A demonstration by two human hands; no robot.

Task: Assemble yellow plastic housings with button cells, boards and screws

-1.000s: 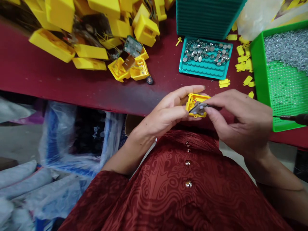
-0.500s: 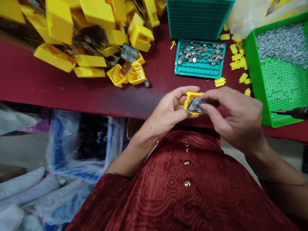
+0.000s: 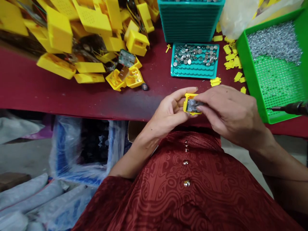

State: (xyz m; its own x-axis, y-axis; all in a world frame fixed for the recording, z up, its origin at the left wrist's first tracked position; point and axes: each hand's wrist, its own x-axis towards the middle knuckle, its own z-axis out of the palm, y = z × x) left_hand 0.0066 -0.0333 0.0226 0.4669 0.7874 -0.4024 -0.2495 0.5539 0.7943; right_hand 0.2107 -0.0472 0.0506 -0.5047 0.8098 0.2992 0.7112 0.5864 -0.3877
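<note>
My left hand (image 3: 169,109) is closed around a small yellow plastic housing (image 3: 186,104), its open side facing up. Inside the housing sits a greyish part that looks like a battery holder (image 3: 192,105), on what seems a dark circuit board. The thumb and fingers of my right hand (image 3: 227,110) pinch this part at its right side and partly cover it. Beyond my hands lies a teal tray (image 3: 193,72) of shiny button cells (image 3: 185,57). Small yellow covers (image 3: 215,81) rest close above my right hand.
At the right stands a green basket (image 3: 252,75) with many screws (image 3: 274,41); a dark screwdriver-like tool (image 3: 292,108) reaches over it. Stacked teal trays (image 3: 190,22) stand behind. Yellow housings with wires (image 3: 92,19) pile up at the left. A plastic-lined blue crate (image 3: 60,154) is below the table.
The greyish part lies more level and deeper in the yellow housing, with my right fingers pressed over it. The view has shifted slightly.
</note>
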